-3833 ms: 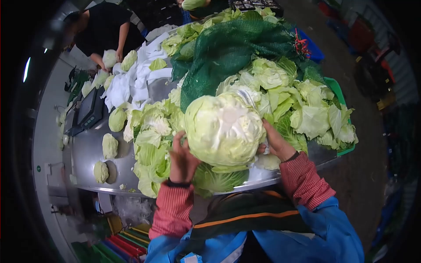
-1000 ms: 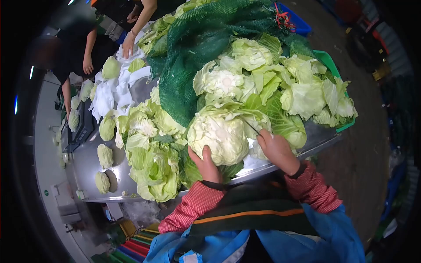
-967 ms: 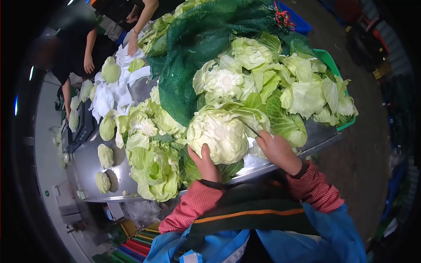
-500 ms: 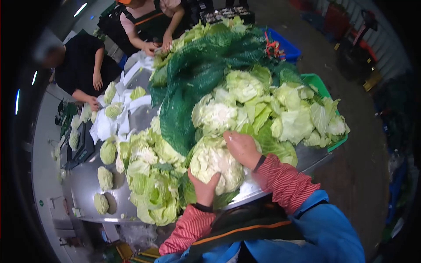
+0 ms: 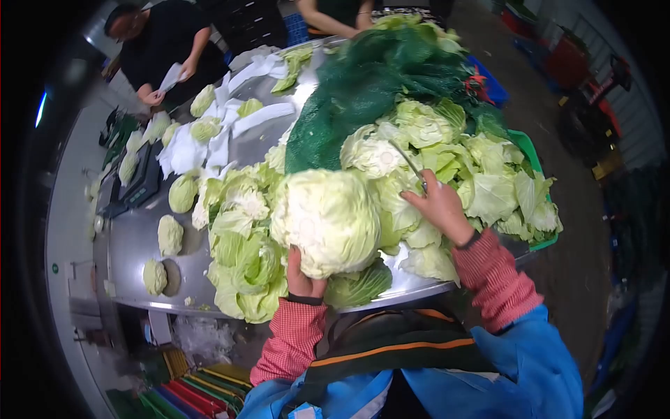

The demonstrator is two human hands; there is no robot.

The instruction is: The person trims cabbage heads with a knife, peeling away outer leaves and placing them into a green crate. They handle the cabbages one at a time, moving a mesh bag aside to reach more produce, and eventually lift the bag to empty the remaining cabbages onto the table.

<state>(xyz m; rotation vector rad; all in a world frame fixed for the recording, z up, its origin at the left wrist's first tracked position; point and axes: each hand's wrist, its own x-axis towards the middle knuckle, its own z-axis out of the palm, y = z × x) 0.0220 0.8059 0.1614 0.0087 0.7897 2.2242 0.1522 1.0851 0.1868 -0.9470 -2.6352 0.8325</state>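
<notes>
My left hand (image 5: 305,276) holds a large pale cabbage (image 5: 326,222) up from below, its cut stem side facing me. My right hand (image 5: 442,206) is closed round a knife (image 5: 407,159), whose blade points up and left over the leaves, apart from the cabbage. Loose cabbage leaves (image 5: 412,227) lie beneath and between my hands. Behind the held cabbage another cabbage (image 5: 377,152) rests with its cut stem showing. A dark green leaf (image 5: 359,283) lies at the table's front edge.
Left on the metal table (image 5: 139,230) are a leaf pile (image 5: 244,258), several small cabbages (image 5: 169,235), white wrapping (image 5: 185,152) and a scale (image 5: 143,178). Green netting (image 5: 370,77) covers the back; a green crate (image 5: 525,148) stands right. A co-worker (image 5: 167,52) holds white material; another person (image 5: 335,17) stands behind.
My left hand has raised the cabbage off the leaves. My right hand has moved right, away from it, and the knife now shows. The view has shifted, and the left co-worker now holds white material.
</notes>
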